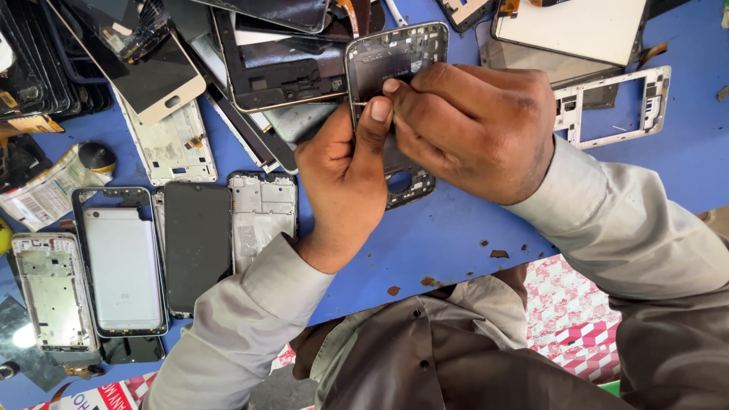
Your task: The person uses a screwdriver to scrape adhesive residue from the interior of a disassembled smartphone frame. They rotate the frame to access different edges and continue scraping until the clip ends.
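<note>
Between our two hands sits a dark phone frame (395, 57), held up just over the blue table (448, 235). Our left hand (345, 178) grips it from below, with the thumb pressed flat on the frame's edge and the other fingers curled behind it. Our right hand (474, 129) comes over the top, with its fingertips pinched tight against the same spot by the left thumb. A thin pin (359, 102) may poke out between them, but it is too small for us to be sure. The frame's lower end, with a round hole, peeks out under our hands.

Just behind the frame lies a black phone shell (281, 72) on a heap of screens. A white frame (611, 106) lies near our right wrist. To the left, well apart from our hands, a silver phone back (121, 266), a black screen (197, 243) and a grey frame (262, 216) lie side by side. Our grey sleeves (243, 334) reach down to the bottom edge.
</note>
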